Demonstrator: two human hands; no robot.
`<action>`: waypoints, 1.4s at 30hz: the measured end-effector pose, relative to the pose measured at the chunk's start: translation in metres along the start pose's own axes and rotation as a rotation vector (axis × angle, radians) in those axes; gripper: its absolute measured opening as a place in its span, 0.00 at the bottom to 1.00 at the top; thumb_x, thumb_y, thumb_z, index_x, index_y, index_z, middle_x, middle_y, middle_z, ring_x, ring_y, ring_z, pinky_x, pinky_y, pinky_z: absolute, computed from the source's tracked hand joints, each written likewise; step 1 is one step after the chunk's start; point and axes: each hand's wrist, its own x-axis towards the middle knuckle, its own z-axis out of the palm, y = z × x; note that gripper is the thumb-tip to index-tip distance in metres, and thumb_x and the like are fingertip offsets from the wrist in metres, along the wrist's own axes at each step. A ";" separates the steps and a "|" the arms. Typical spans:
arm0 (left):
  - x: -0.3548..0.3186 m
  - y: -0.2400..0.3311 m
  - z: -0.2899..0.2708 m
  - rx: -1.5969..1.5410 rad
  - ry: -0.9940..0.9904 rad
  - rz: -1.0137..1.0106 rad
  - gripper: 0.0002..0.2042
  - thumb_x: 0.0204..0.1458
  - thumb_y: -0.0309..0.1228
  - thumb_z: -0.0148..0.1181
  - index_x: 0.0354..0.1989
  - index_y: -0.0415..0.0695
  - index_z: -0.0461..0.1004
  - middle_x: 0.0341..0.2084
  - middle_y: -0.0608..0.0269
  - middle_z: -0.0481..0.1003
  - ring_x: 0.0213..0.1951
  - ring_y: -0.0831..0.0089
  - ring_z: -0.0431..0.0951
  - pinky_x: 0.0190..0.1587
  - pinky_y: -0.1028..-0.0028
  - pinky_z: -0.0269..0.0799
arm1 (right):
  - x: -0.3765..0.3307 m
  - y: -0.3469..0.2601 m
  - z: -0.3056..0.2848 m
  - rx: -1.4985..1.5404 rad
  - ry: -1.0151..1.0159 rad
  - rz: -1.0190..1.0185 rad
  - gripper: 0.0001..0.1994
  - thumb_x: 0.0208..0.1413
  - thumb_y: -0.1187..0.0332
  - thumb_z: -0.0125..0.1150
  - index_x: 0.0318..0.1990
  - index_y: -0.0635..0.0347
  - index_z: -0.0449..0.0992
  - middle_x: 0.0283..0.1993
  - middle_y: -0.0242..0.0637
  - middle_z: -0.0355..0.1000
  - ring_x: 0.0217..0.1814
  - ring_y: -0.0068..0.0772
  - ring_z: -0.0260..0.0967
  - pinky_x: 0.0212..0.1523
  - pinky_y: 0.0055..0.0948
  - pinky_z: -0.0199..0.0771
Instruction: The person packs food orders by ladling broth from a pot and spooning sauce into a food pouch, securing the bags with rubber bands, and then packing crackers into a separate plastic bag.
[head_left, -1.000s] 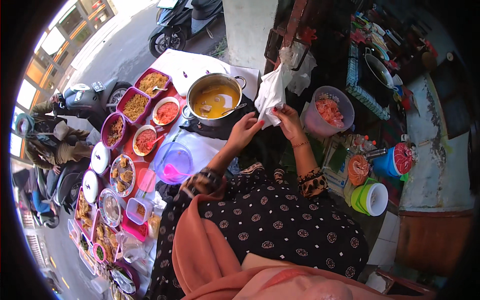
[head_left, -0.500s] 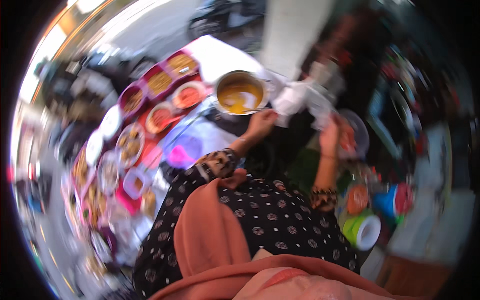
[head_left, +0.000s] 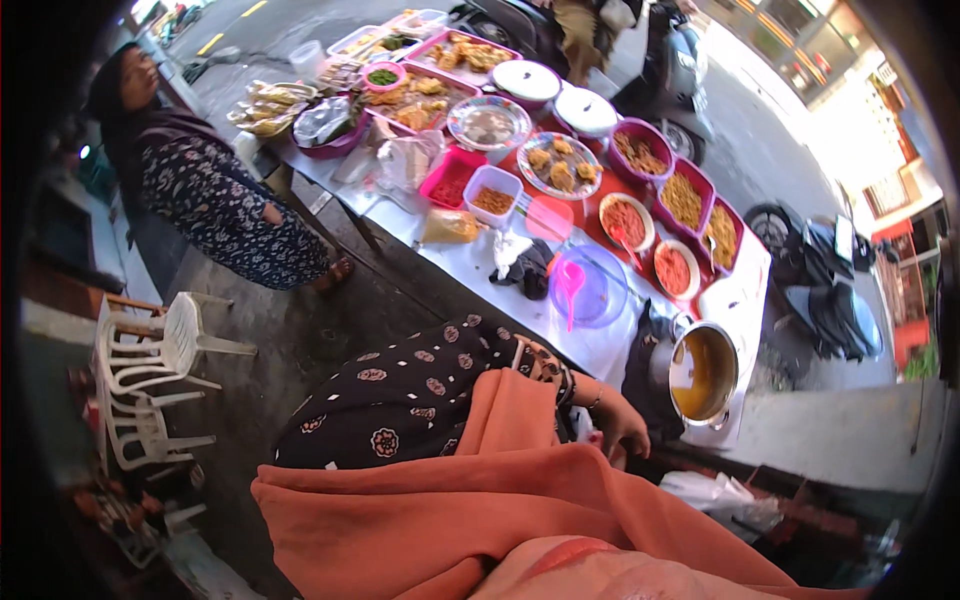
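Observation:
My left hand (head_left: 624,424) is low beside the near right corner of the food table, below the pot. Its fingers curl downward, closed, and what they hold, if anything, is hidden. My right hand is out of sight behind the orange headscarf (head_left: 400,510). Closest to my left hand stands a metal pot (head_left: 703,372) of yellow liquid, a black cloth (head_left: 650,365) along its side. A pink ladle (head_left: 570,290) rests on a clear purple-tinted basin (head_left: 600,287). Two bowls of red sauce (head_left: 627,222) sit farther back.
The white-covered table (head_left: 420,225) bears trays of fried food (head_left: 465,55), lidded tubs (head_left: 586,110) and purple containers of noodles (head_left: 683,198). A person (head_left: 220,200) stands at the left, near white plastic chairs (head_left: 160,345). Motorbikes (head_left: 830,310) are parked beyond. A white plastic bag (head_left: 720,495) lies lower right.
The view has swung left, so the table now spreads across the middle. My left hand has dropped away from the pot's rim and white plastic. My right hand has left the view.

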 end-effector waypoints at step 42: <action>-0.524 0.242 -0.151 -0.147 2.653 0.136 0.10 0.54 0.36 0.58 0.32 0.42 0.73 0.29 0.65 0.76 0.26 0.79 0.72 0.31 0.79 0.68 | 0.258 -0.354 0.440 1.848 -1.160 0.405 0.15 0.55 0.75 0.47 0.51 0.67 0.65 0.48 0.48 0.70 0.50 0.40 0.70 0.53 0.38 0.70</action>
